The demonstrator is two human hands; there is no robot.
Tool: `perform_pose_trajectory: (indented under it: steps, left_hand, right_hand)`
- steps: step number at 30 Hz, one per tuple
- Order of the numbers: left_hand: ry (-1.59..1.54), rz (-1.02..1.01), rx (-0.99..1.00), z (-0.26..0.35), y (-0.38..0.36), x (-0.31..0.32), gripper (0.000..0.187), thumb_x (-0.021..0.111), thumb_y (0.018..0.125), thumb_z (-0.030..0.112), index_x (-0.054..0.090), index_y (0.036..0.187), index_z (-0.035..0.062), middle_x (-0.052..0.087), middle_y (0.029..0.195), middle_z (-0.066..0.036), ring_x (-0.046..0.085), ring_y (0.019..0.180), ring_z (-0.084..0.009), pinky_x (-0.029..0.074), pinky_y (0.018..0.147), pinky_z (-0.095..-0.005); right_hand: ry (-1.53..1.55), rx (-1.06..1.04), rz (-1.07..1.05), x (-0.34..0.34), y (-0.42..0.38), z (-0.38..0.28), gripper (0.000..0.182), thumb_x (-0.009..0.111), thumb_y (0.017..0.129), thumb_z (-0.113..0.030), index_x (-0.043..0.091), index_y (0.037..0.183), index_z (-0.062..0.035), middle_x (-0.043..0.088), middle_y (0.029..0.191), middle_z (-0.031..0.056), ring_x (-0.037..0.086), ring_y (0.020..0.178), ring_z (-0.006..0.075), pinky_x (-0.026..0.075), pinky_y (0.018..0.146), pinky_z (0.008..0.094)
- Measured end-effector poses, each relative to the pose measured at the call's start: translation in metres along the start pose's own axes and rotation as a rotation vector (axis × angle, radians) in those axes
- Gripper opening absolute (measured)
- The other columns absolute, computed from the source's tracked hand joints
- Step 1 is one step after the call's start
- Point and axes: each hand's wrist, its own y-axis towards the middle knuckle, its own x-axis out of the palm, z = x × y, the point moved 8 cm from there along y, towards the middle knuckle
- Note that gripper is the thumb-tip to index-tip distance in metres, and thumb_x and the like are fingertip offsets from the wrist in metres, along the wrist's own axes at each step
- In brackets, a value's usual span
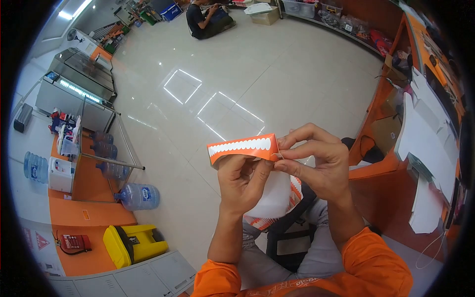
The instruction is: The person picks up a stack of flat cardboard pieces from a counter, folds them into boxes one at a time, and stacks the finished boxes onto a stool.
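Before me is an orange cardboard piece (240, 145) with a row of white scalloped shapes, folded like a shallow box or tray. My left hand (242, 180) grips it from below, thumb near its right end. At that right end my right hand (316, 158) pinches with thumb and fingertips; a small pale sliver shows between them, too small to name. Below the hands, by my lap, lies a white translucent sheet or bag (271, 195) beside orange-and-white patterned pieces (296, 190), partly hidden by my arms.
An orange desk (391, 193) with white sheets (430, 143) stands at right. Left are a water bottle (141, 196) on the floor, a yellow bin (133, 245), a fire extinguisher (75, 242) and a metal-framed rack (129, 143). A person (205, 20) sits on the floor far ahead.
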Motion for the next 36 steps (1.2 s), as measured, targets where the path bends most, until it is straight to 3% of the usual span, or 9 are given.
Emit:
perform_pose_trajectory:
  steps: [5,11,14,21,26,28,32,34,36]
  left_hand:
    - [0.105,0.014,0.07,0.004,0.003,0.001,0.023,0.063,0.099,0.002,0.061,0.12,-0.0078,0.07,0.109,-0.014,0.071,0.09,-0.0184,0.058,0.077,-0.0287]
    - [-0.019,0.049,-0.033,-0.001,0.002,-0.001,0.024,0.06,0.102,0.007,0.06,0.12,-0.0087,0.07,0.111,-0.018,0.073,0.084,-0.0219,0.064,0.065,-0.0331]
    - [-0.074,0.018,-0.04,-0.002,0.002,-0.003,0.024,0.057,0.101,-0.002,0.058,0.124,-0.0102,0.067,0.116,-0.019,0.072,0.099,-0.0227,0.067,0.07,-0.0317]
    - [0.088,-0.016,0.095,0.007,0.006,-0.002,0.021,0.057,0.101,-0.002,0.062,0.119,-0.0104,0.068,0.112,-0.019,0.073,0.09,-0.0208,0.065,0.068,-0.0308]
    - [0.086,-0.009,0.108,0.01,0.005,0.001,0.022,0.057,0.101,-0.002,0.06,0.121,-0.0105,0.069,0.106,-0.017,0.073,0.088,-0.02,0.064,0.069,-0.0297]
    - [0.088,0.019,-0.076,0.0,0.002,0.0,0.022,0.057,0.104,0.005,0.057,0.123,-0.0073,0.07,0.107,-0.012,0.068,0.092,-0.0165,0.058,0.077,-0.0295]
    - [0.14,0.027,-0.028,-0.002,0.0,0.001,0.022,0.057,0.104,0.005,0.057,0.123,-0.0064,0.069,0.105,-0.01,0.068,0.091,-0.0159,0.056,0.078,-0.0286]
    - [0.193,0.051,0.118,0.007,0.001,0.0,0.022,0.058,0.103,0.004,0.058,0.122,-0.0058,0.069,0.105,-0.009,0.068,0.09,-0.0144,0.054,0.077,-0.027]
    - [0.192,0.036,0.084,0.008,-0.002,0.0,0.023,0.06,0.102,0.004,0.058,0.122,-0.0058,0.069,0.104,-0.009,0.067,0.09,-0.0138,0.054,0.078,-0.0264]
  right_hand:
    - [0.039,0.021,0.077,0.003,-0.001,0.004,0.021,0.083,0.081,-0.002,0.08,0.102,-0.0043,0.072,0.104,0.0101,0.071,0.093,0.019,0.057,0.082,0.0299]
    - [-0.021,-0.08,0.021,0.008,0.0,-0.001,0.022,0.08,0.083,-0.001,0.079,0.105,-0.0041,0.072,0.107,0.0103,0.071,0.096,0.0203,0.057,0.083,0.0311]
    - [-0.008,-0.052,0.007,0.008,-0.001,0.003,0.022,0.081,0.083,-0.002,0.08,0.104,-0.005,0.072,0.108,0.0102,0.071,0.098,0.0203,0.057,0.086,0.0332]
    - [-0.044,-0.073,0.029,0.008,0.001,0.003,0.023,0.083,0.081,-0.003,0.081,0.104,-0.0069,0.072,0.108,0.0101,0.071,0.101,0.0209,0.054,0.094,0.0367]
    - [-0.012,-0.056,0.029,0.006,0.001,0.003,0.023,0.082,0.083,-0.005,0.079,0.106,-0.0055,0.072,0.11,0.0111,0.072,0.1,0.0213,0.058,0.087,0.0329]
    - [0.003,-0.071,0.026,0.006,0.001,0.01,0.023,0.082,0.084,-0.005,0.079,0.106,-0.0048,0.072,0.11,0.0114,0.072,0.099,0.0211,0.058,0.085,0.0318]
    - [-0.015,-0.094,-0.012,0.007,0.002,0.008,0.025,0.081,0.085,-0.005,0.077,0.11,-0.0035,0.072,0.11,0.012,0.071,0.099,0.0209,0.058,0.084,0.0312]
    - [-0.002,-0.067,-0.016,0.008,0.003,0.006,0.027,0.081,0.084,-0.004,0.077,0.111,-0.0032,0.071,0.112,0.0122,0.071,0.1,0.0211,0.058,0.084,0.0312]
    - [0.016,-0.038,-0.019,0.009,0.002,0.009,0.028,0.081,0.084,-0.004,0.076,0.112,-0.0029,0.071,0.113,0.0124,0.071,0.101,0.0213,0.059,0.084,0.0311]
